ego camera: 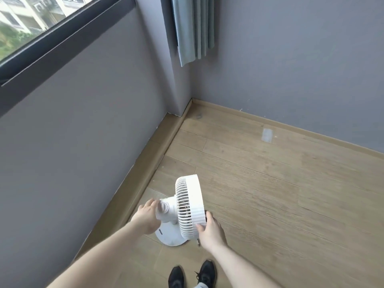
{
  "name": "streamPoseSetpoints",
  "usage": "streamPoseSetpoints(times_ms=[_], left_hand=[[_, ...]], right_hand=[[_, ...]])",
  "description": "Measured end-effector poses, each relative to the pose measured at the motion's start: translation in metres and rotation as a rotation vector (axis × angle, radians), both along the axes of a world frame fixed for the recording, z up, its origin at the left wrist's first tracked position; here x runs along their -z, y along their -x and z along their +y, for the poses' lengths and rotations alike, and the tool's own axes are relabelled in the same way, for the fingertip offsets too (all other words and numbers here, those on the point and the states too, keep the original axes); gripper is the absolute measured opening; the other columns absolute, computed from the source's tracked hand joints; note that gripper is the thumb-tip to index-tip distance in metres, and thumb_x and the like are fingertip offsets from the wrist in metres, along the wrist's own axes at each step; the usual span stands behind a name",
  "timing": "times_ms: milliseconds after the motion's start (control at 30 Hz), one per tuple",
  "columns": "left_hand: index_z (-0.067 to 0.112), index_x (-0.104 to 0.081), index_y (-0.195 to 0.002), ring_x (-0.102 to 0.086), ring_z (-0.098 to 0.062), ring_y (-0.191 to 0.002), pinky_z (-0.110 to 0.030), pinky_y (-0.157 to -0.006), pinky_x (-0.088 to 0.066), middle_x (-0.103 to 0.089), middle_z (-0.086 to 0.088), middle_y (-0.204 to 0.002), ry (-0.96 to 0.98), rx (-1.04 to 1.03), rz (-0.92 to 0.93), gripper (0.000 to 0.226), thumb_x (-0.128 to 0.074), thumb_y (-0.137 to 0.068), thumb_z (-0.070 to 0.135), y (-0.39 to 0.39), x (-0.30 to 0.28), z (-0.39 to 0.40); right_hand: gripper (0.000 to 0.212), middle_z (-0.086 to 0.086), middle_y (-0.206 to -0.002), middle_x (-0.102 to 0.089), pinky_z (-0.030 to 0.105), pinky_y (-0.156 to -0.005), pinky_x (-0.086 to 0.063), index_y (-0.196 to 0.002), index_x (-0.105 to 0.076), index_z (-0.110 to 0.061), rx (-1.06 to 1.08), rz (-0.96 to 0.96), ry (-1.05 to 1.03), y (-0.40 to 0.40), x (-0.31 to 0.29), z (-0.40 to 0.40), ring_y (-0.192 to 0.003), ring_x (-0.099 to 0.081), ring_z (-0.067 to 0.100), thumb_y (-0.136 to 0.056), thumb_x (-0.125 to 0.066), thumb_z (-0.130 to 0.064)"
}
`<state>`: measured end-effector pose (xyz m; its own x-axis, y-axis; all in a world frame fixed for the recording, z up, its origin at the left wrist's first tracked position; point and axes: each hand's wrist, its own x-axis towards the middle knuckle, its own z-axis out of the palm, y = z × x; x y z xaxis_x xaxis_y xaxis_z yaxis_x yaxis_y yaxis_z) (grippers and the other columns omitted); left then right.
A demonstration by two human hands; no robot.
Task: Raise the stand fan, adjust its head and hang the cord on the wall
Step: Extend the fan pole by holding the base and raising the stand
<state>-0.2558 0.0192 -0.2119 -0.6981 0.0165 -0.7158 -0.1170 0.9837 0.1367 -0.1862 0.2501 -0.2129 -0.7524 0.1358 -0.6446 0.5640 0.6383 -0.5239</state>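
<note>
A small white stand fan [188,204] stands low on its round base [169,235] on the wooden floor, close to the left wall. Its ribbed head faces right. My left hand [148,216] wraps the rear motor housing by the round knob. My right hand [209,228] grips the lower front rim of the fan head. A short dark bit of cord [198,243] shows below my right wrist; the rest is hidden. The pole is not visible between head and base.
A grey wall with a wooden skirting board [145,179] runs along the left, under a window [41,21]. A grey-blue curtain [193,30] hangs in the corner. My black shoes [191,275] are at the bottom. A pale patch [267,135] marks the floor.
</note>
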Motion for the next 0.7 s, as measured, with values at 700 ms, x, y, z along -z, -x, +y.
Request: streamPoseSetpoints(times_ms=[700], left_hand=[[0.030, -0.035, -0.139, -0.063, -0.022, -0.099, -0.033, -0.079, -0.054, -0.035, 0.004, -0.124, -0.267, -0.284, 0.020, 0.070, -0.050, -0.072, 0.014, -0.057, 0.020, -0.029]], right_hand=[[0.064, -0.003, -0.153, -0.043, 0.036, -0.118, -0.032, -0.150, -0.042, -0.029, -0.035, 0.260, 0.095, 0.102, -0.002, -0.040, -0.141, -0.040, 0.021, -0.092, -0.055, -0.004]])
